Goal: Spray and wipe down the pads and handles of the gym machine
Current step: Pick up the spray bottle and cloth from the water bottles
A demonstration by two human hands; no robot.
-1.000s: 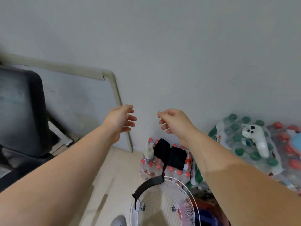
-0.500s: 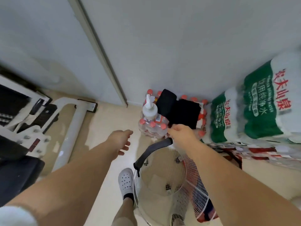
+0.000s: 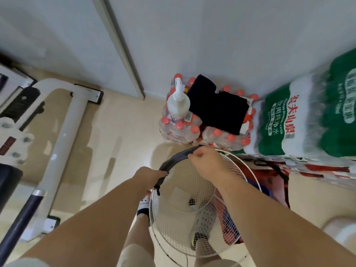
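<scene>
A white spray bottle (image 3: 177,105) stands on a pack of red-capped water bottles (image 3: 179,130) by the wall. A black cloth (image 3: 217,108) lies folded beside it on the same packs. Below them stands a white wire fan (image 3: 194,205) with a black curved handle (image 3: 173,164) on its rim. My left hand (image 3: 149,177) grips the handle's lower end and my right hand (image 3: 207,160) pinches its upper end. The gym machine's white frame (image 3: 63,143) lies on the floor at the left.
Green-labelled packs of water (image 3: 300,120) are stacked at the right against the wall. A dark bar (image 3: 21,220) of the machine slants across the lower left. A black pad edge (image 3: 7,182) shows at the far left. My foot in a white shoe (image 3: 144,205) stands beside the fan.
My view has tilted down toward the floor. Both hands have dropped from the air onto the fan's black handle and closed on it.
</scene>
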